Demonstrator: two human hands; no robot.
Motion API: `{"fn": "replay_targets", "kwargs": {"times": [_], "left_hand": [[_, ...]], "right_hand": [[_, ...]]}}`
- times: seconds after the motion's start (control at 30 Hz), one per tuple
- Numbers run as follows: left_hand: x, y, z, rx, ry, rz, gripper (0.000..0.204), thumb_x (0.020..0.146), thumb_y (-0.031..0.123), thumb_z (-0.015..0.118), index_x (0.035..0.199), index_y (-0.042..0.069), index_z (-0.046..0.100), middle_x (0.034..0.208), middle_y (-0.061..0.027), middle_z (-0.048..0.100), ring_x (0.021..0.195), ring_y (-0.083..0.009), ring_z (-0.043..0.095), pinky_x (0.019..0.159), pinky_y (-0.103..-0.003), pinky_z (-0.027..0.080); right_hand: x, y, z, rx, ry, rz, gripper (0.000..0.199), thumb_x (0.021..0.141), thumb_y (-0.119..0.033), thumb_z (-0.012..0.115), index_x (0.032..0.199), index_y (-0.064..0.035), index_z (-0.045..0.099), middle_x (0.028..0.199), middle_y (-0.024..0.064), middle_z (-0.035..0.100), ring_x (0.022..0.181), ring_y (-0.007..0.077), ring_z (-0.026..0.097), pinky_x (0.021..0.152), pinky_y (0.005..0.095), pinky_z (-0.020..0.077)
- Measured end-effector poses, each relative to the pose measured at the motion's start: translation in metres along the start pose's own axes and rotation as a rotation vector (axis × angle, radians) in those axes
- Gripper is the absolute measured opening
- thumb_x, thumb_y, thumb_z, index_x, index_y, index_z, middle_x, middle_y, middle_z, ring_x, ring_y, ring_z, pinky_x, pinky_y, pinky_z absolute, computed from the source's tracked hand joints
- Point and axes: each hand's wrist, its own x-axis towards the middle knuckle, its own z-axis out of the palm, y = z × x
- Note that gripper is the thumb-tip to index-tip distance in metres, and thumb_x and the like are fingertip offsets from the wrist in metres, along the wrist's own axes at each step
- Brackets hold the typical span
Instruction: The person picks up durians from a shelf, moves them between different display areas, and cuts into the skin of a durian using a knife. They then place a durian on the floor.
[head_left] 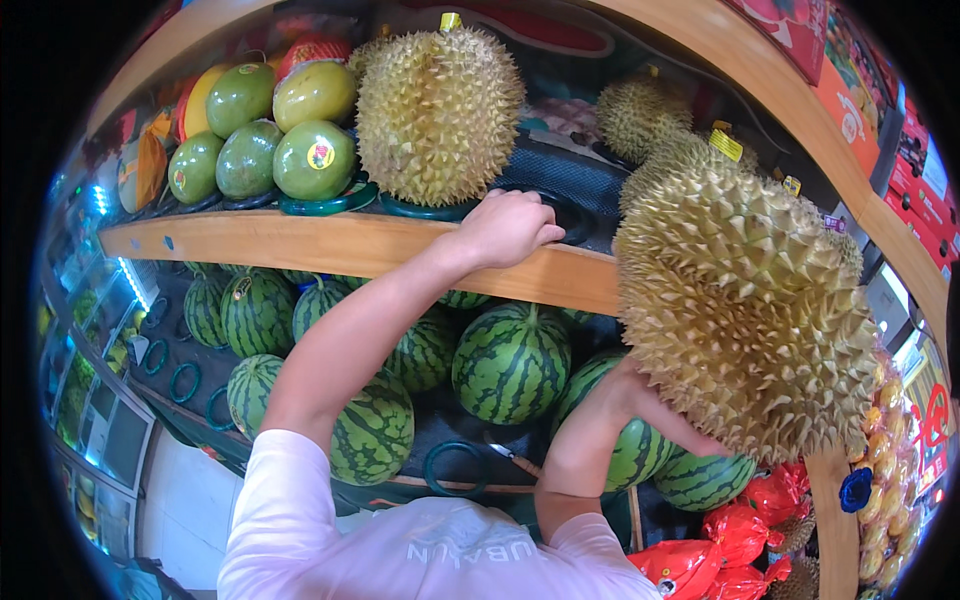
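A big spiky yellow-brown durian is held up at the right, in front of the wooden shelf edge. My right hand supports it from below, thumb stretched along the underside and most fingers hidden by the fruit. My left hand lies over the upper shelf's wooden edge, its fingers curled and their tips out of sight. Beside those fingers is a dark ring stand. Just behind this hand, another durian with a yellow tag sits upright on a green ring.
Green melons in clear wrap stand at the upper left. Striped watermelons fill the lower shelf, with a loose green ring and a knife near its front. Red bags lie lower right. More durians stand behind.
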Motion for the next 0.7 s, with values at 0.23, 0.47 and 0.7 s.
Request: {"fn": "replay_targets", "kwargs": {"times": [0.23, 0.47, 0.7], "left_hand": [[0.003, 0.017, 0.006, -0.106, 0.182, 0.111, 0.027, 0.098, 0.03, 0.06, 0.097, 0.005, 0.071, 0.095, -0.012, 0.065, 0.099, -0.0325, 0.061, 0.089, -0.044, 0.046], [-0.026, 0.043, -0.008, -0.122, 0.441, 0.224, 0.019, 0.091, 0.018, 0.071, 0.104, 0.004, 0.07, 0.098, -0.0105, 0.064, 0.097, -0.0294, 0.061, 0.085, -0.04, 0.048], [-0.047, 0.093, -0.036, -0.513, 0.668, 0.218, 0.028, 0.095, 0.009, 0.064, 0.121, -0.001, 0.062, 0.113, -0.0142, 0.062, 0.107, -0.0243, 0.062, 0.087, -0.034, 0.052]], "right_hand": [[0.032, 0.006, 0.007, -0.033, -0.098, -0.137, 0.081, 0.09, -0.071, 0.054, 0.144, -0.0101, 0.053, 0.152, 0.0033, 0.05, 0.137, 0.0239, 0.045, 0.117, 0.0437, 0.0349], [0.034, 0.02, -0.001, -1.055, 0.28, -0.662, 0.089, 0.092, -0.078, 0.039, 0.155, -0.0162, 0.038, 0.162, 0.0046, 0.034, 0.143, 0.0272, 0.037, 0.121, 0.0449, 0.0281], [0.032, 0.064, -0.019, -1.153, 0.172, -0.679, 0.092, 0.092, -0.075, 0.041, 0.157, -0.0118, 0.027, 0.161, 0.0121, 0.03, 0.143, 0.0311, 0.036, 0.119, 0.048, 0.0308]]}}
